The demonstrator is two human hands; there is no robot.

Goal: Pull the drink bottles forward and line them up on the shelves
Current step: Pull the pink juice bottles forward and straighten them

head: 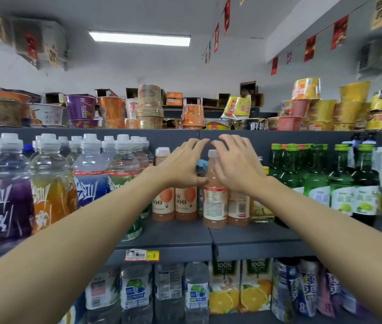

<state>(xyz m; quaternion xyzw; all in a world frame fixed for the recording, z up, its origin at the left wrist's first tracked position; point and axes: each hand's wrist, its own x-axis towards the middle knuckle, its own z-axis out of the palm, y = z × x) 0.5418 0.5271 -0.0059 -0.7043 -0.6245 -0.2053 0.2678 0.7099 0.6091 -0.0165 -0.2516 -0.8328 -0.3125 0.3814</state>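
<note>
Grey metal shop shelving [255, 237] fills the view, with a white ceiling and a strip light above. On the middle shelf both bare arms reach in side by side. The left hand [180, 164] has its fingers spread and arched with nothing between them, and its thumb tip touches the shoulder of a pink juice bottle with a white cap [215, 206]. The right hand [234, 164] arches the same way, its fingertips almost meeting the left hand's above that cap. Its palm hides the top of a second pink juice bottle [238, 206], and I cannot tell whether it grips that one.

The capped pink bottle stands upright between the two hands, nearer the shelf edge than its neighbours, its printed back label facing out. Just left of it stand two more pink bottles with "100" labels [163, 202], set further back. To the right is a pale yellow drink bottle [261, 211], then a row of dark green glass bottles with green caps [316, 178]. Far left, tall clear sports-drink bottles with white caps [47, 183] crowd the shelf front.

Paper instant noodle cups [148, 108] are stacked along the top shelf. A yellow price tag [142, 255] sits on the shelf lip, and below it stand clear water bottles [136, 291] and orange juice cartons [239, 286].
</note>
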